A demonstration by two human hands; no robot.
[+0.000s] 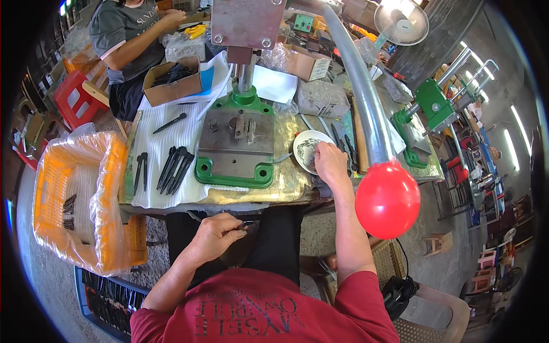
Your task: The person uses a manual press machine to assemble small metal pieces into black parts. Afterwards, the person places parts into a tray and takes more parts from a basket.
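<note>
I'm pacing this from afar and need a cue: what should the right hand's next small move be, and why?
Probably pinch one of the small pieces and lift it from the white bowl: the right hand is at the bowl with its fingertips down, and the left hand holds a dark part. Whether the right fingertips already grip anything is hidden.

From my remote seat I see, right of centre, the right hand (331,164) at a white bowl (301,143) of small pieces; lower centre, the left hand (216,235) pinches a small dark piece (248,223). A green-based hand press (234,176) stands upper centre, its red ball knob (388,200) right, an orange plastic crate (111,171) left.
</note>
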